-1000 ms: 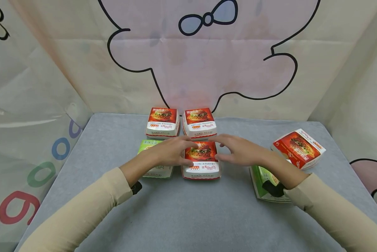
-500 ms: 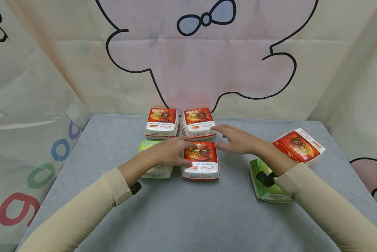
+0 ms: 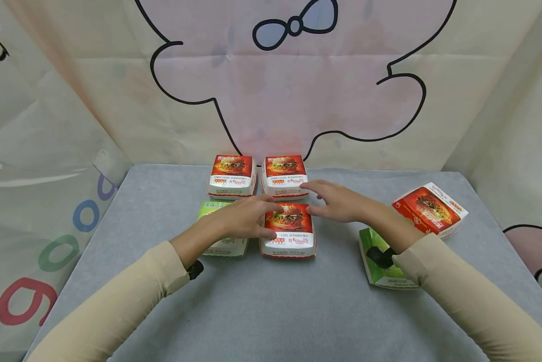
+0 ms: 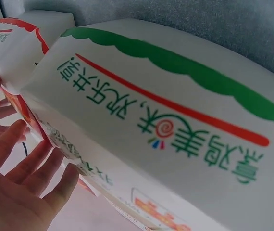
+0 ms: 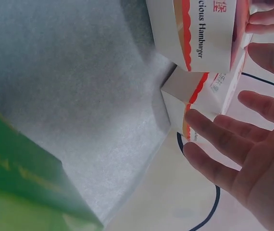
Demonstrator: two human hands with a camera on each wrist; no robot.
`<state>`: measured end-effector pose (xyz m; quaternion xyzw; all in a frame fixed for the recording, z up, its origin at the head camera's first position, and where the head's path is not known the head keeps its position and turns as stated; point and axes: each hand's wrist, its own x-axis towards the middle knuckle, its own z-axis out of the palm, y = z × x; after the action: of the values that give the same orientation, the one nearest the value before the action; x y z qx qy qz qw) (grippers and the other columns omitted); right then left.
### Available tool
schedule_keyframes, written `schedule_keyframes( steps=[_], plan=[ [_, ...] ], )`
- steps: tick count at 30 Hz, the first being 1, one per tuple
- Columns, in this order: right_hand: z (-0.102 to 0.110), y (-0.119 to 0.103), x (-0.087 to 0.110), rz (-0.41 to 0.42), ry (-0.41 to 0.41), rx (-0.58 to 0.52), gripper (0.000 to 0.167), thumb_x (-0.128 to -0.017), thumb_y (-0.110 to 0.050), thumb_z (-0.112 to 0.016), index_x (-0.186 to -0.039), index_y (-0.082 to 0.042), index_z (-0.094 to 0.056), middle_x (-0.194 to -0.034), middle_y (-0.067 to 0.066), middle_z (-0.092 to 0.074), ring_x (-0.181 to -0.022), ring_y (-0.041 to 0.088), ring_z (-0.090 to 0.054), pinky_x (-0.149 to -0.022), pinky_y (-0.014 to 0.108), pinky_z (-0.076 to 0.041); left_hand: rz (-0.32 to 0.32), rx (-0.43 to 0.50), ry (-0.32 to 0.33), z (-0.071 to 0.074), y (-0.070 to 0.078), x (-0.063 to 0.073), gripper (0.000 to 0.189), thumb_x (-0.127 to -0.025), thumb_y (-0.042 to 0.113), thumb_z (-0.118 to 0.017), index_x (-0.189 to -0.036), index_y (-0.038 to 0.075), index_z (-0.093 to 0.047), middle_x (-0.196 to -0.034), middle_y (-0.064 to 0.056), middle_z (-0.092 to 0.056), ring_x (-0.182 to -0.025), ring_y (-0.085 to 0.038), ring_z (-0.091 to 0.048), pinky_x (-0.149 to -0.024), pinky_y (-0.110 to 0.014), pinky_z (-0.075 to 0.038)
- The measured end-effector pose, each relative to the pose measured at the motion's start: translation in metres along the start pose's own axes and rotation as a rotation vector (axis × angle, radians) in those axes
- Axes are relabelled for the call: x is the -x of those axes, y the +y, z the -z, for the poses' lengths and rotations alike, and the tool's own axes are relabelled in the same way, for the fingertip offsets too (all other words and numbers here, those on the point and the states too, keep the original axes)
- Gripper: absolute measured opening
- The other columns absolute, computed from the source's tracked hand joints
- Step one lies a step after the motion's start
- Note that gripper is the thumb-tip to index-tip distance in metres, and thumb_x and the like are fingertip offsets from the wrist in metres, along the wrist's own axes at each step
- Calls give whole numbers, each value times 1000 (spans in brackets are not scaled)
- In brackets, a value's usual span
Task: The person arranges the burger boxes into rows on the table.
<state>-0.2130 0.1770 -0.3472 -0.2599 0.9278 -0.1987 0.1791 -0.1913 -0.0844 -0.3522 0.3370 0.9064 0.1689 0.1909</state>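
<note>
Two red-and-white hamburger boxes stand at the back in the head view, a left one [image 3: 232, 183] and a right one [image 3: 283, 176]. In front of them are a green-and-white box [image 3: 226, 249] on the left and another red-and-white box [image 3: 289, 241] on the right. My left hand [image 3: 246, 218] reaches over the green box, its fingertips above the front red box. Spread fingers of my right hand [image 3: 341, 201] are beside the right-hand boxes. In the right wrist view that hand [image 5: 242, 149] holds nothing; contact with any box is hard to tell.
Under my right forearm lies a green box [image 3: 390, 275]. A tilted red box [image 3: 434, 208] sits farther right on the grey cloth-covered table [image 3: 271, 311]. A printed curtain [image 3: 366, 100] closes off the back, and curtains hang on both sides.
My right hand has moved away from the viewer, from beside the front red box to nearer the back right one. The left hand stays in place, and the boxes have not visibly moved.
</note>
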Motion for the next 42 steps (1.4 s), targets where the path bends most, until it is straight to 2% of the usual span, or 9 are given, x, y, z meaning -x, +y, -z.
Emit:
schedule_keyframes(
  steps=[5,9,15,21,26,31,34,36,42],
  plan=[
    [3,-1,11,9,22,29,62,-98,-32,-62,-152,-10,-40,-152,17,-40,-121,35,-57,-95,53,-49,-13,3,29,0,1,0,60,-88,41,-76,-140,17,-58,-152,-13,-43,-136,-27,-44,-109,-48,-40],
    [8,0,29,7,40,63,63,-98,-34,-61,-152,-12,-39,-152,17,-42,-121,34,-56,-94,54,-49,-49,27,97,-1,6,-2,55,-90,37,-73,-139,17,-59,-149,-10,-46,-132,-25,-48,-106,-47,-43],
    [13,10,63,-30,78,71,64,-97,-37,-63,-152,-14,-39,-152,16,-42,-128,35,-51,-97,58,-47,-180,80,197,-9,20,-5,51,-94,34,-69,-140,16,-58,-148,-5,-46,-133,-19,-47,-104,-39,-45],
    [16,25,99,-62,118,66,65,-98,-40,-61,-153,-14,-38,-154,17,-39,-139,39,-38,-102,63,-40,-290,164,242,-21,39,-7,49,-95,28,-67,-141,16,-56,-146,-3,-49,-132,-15,-47,-105,-32,-44],
    [15,39,122,-58,152,63,65,-97,-38,-65,-151,-11,-40,-151,18,-42,-137,41,-39,-100,67,-39,-373,249,231,-34,60,-4,51,-96,26,-66,-144,16,-53,-147,-5,-48,-133,-16,-45,-108,-33,-41],
    [12,54,136,-38,177,4,65,-94,-30,-70,-148,-8,-43,-148,18,-46,-135,42,-40,-99,68,-37,-440,290,180,-43,81,-2,58,-96,26,-66,-150,15,-45,-154,-6,-40,-131,-12,-47,-102,-26,-45],
    [11,60,139,-38,171,-21,65,-93,-30,-71,-148,-8,-44,-147,18,-47,-135,41,-41,-99,68,-38,-431,307,128,-48,90,-3,65,-97,30,-65,-154,17,-38,-159,-4,-34,-136,-11,-42,-106,-25,-41],
    [10,63,141,-42,160,-30,65,-93,-30,-72,-147,-7,-45,-147,19,-47,-134,42,-41,-99,68,-38,-414,296,104,-52,95,-4,69,-97,34,-64,-157,20,-33,-161,-2,-29,-144,-11,-32,-112,-28,-33],
    [8,75,149,-69,113,-60,65,-92,-31,-72,-146,-6,-46,-145,22,-48,-132,45,-42,-96,69,-40,-367,307,66,-64,104,-11,76,-97,37,-65,-159,20,-25,-164,-2,-20,-147,-13,-26,-113,-30,-32]
  ],
)
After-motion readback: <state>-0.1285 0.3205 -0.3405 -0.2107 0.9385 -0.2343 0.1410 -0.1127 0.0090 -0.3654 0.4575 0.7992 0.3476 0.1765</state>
